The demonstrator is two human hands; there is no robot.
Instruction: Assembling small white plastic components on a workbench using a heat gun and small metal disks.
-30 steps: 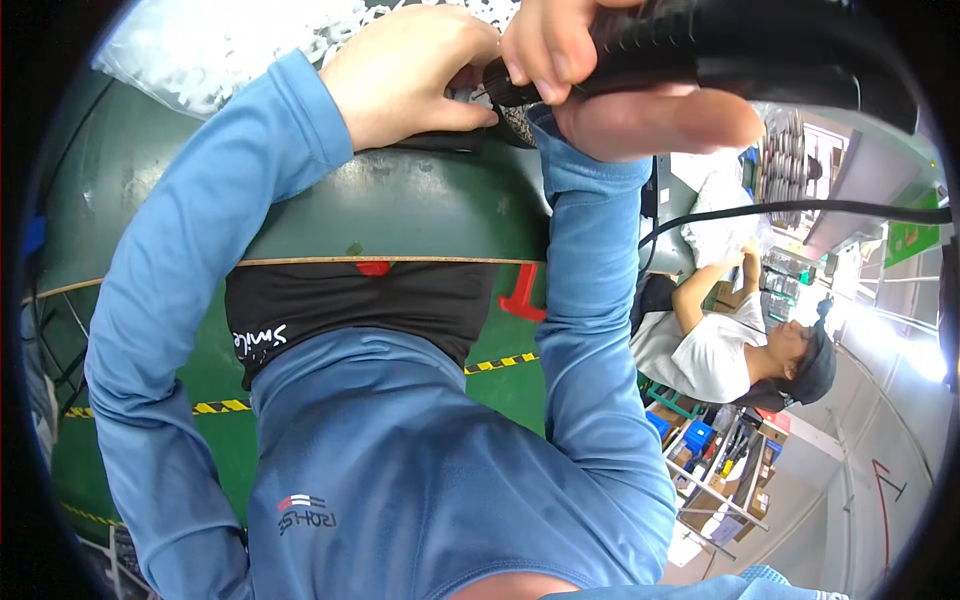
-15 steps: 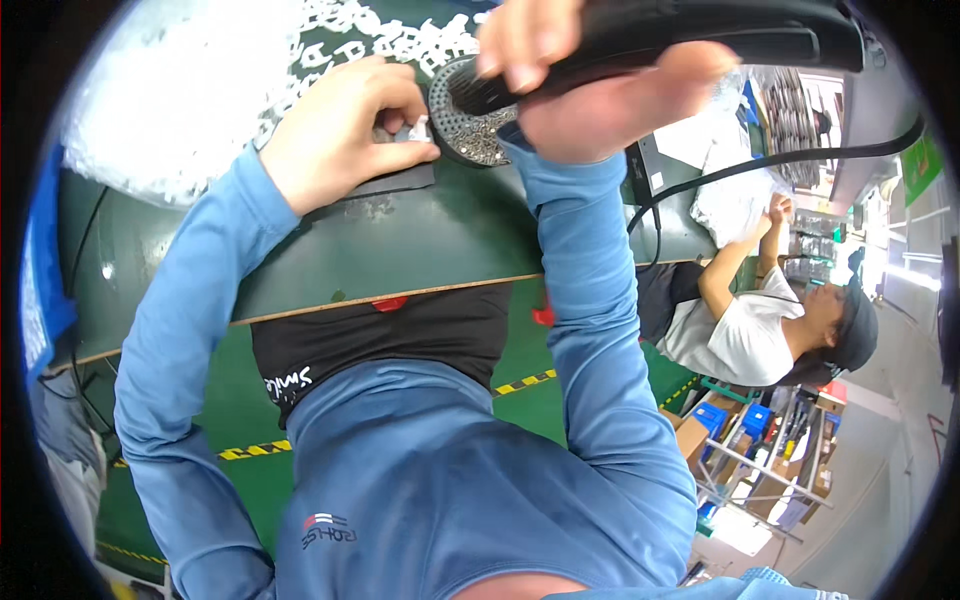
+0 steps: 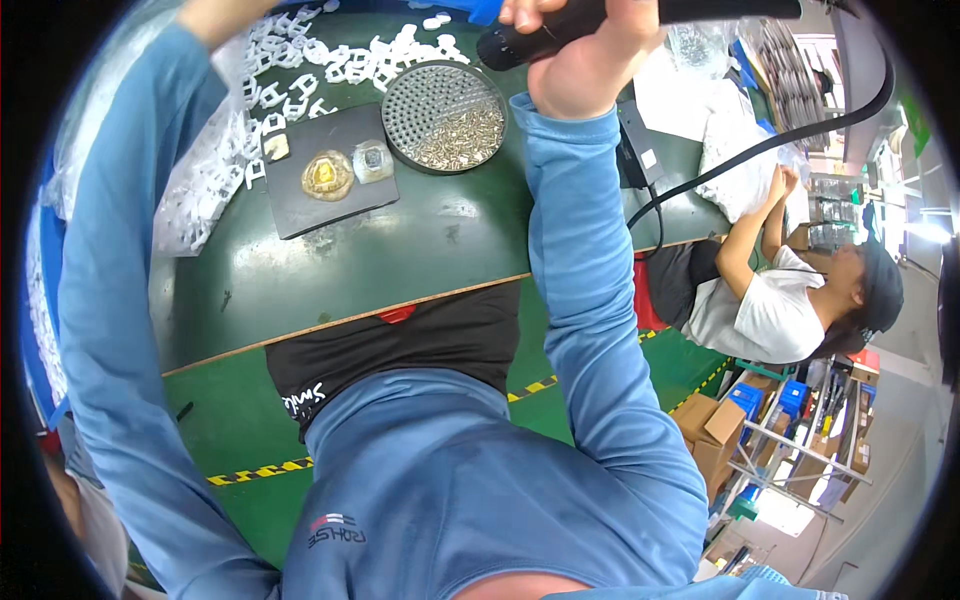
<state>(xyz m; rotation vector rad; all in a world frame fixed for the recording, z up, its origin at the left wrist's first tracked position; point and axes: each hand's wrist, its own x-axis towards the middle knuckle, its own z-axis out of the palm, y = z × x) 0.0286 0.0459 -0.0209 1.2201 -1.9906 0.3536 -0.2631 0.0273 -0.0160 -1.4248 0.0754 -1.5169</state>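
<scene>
My right hand is wrapped round a black corded electric screwdriver, raised above the bench. Of my left hand only the wrist end shows at the top edge; its fingers are out of the picture. On the bench lies a dark flat plate bearing a yellowish round lump and a cloudy clear lump. Touching the plate's right side is a round dimpled tray with many small metal screws gathered at its right. Many white plastic parts are scattered behind them.
A clear plastic bag of white parts lies at the left. The black cable arcs across the right side. A small black box sits right of the tray. A co-worker handles a white bag at the right.
My left hand has left the plate and moved up and leftward, uncovering both lumps. My right hand and the screwdriver have moved up, away from the tray.
</scene>
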